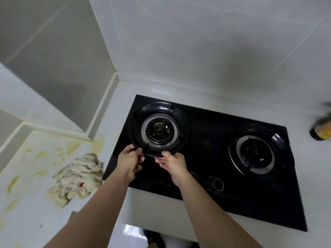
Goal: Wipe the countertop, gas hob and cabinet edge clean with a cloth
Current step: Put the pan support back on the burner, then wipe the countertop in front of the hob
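1. Your left hand (130, 159) and right hand (172, 162) pinch the pan support (157, 127) rim at 6 o'clock, fingers clamped.
2. Cloth (78, 178) lies idle at 9 o'clock; yellow stains (71, 145) remain on the surface (26, 203); wiping mostly undone.

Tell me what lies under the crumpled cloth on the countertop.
Around the cloth, the white countertop shows yellow stains running up to its edges. Whether stains continue beneath it cannot be seen; the cloth covers that patch.

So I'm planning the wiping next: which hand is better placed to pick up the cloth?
Left. The left hand is on the side where the cloth lies; the right hand is farther.
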`<state>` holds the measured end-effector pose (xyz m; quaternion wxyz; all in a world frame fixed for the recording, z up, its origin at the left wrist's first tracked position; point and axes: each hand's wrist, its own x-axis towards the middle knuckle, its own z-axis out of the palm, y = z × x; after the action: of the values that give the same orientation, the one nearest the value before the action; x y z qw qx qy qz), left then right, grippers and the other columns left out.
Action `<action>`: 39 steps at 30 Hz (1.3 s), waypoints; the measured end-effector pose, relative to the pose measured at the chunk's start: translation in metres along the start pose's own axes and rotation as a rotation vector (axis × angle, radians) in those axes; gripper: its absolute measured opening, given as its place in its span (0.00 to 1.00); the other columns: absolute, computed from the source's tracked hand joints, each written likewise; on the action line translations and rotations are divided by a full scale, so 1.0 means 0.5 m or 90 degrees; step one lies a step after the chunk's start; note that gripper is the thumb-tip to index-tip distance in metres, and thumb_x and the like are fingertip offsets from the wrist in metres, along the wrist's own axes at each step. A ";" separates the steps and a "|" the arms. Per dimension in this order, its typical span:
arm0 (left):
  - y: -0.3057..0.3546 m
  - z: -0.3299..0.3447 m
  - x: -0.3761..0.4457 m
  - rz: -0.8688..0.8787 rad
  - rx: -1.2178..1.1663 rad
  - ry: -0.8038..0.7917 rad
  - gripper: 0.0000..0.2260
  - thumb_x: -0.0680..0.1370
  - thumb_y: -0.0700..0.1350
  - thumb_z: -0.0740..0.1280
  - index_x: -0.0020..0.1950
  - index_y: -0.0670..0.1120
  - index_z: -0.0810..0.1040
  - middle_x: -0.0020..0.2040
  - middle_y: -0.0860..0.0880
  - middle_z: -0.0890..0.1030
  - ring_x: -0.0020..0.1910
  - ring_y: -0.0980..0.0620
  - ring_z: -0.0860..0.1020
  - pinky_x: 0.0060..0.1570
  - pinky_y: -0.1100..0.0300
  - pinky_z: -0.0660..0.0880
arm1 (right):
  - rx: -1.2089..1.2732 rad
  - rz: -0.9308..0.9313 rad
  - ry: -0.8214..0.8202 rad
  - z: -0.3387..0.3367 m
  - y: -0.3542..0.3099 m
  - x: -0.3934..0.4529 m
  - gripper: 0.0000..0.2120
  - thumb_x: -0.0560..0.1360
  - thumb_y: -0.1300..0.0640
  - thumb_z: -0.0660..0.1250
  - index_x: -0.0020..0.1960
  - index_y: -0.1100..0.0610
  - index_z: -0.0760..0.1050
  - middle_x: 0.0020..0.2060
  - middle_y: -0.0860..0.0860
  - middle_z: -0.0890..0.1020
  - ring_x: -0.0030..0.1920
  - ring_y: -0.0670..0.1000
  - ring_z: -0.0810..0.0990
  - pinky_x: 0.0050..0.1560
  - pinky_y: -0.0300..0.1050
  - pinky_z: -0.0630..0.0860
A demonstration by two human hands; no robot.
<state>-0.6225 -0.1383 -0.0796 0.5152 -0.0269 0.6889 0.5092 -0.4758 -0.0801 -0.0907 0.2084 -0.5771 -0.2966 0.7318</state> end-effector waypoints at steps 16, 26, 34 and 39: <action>-0.001 -0.237 0.009 0.462 0.862 0.325 0.24 0.75 0.59 0.67 0.67 0.50 0.73 0.64 0.46 0.76 0.62 0.40 0.72 0.57 0.43 0.69 | -0.037 0.125 0.040 0.043 0.020 -0.050 0.22 0.80 0.44 0.67 0.54 0.64 0.82 0.43 0.59 0.88 0.46 0.56 0.87 0.42 0.48 0.84; -0.032 -0.357 0.023 0.386 0.976 0.341 0.24 0.72 0.67 0.68 0.61 0.53 0.77 0.56 0.42 0.77 0.52 0.38 0.76 0.54 0.43 0.68 | -0.216 0.082 -0.089 0.135 0.047 -0.145 0.11 0.79 0.56 0.66 0.54 0.61 0.83 0.45 0.57 0.88 0.34 0.50 0.80 0.32 0.39 0.73; 0.001 -0.262 -0.038 0.517 0.856 0.314 0.22 0.68 0.44 0.80 0.60 0.46 0.81 0.53 0.40 0.76 0.47 0.35 0.78 0.46 0.44 0.76 | -0.217 0.016 -0.104 0.082 0.018 -0.163 0.11 0.80 0.55 0.64 0.54 0.58 0.83 0.44 0.53 0.89 0.32 0.46 0.79 0.33 0.38 0.72; 0.063 -0.102 -0.202 0.675 0.672 0.328 0.19 0.69 0.40 0.76 0.59 0.49 0.80 0.54 0.46 0.75 0.48 0.41 0.78 0.44 0.47 0.78 | -0.138 0.021 -0.197 0.023 -0.005 -0.183 0.20 0.84 0.39 0.58 0.64 0.50 0.80 0.55 0.50 0.87 0.49 0.50 0.83 0.40 0.41 0.78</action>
<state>-0.6280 -0.2096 0.0136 -0.0270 0.4359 0.8580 0.2703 -0.4643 -0.1397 -0.0212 0.0846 -0.4815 -0.3929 0.7789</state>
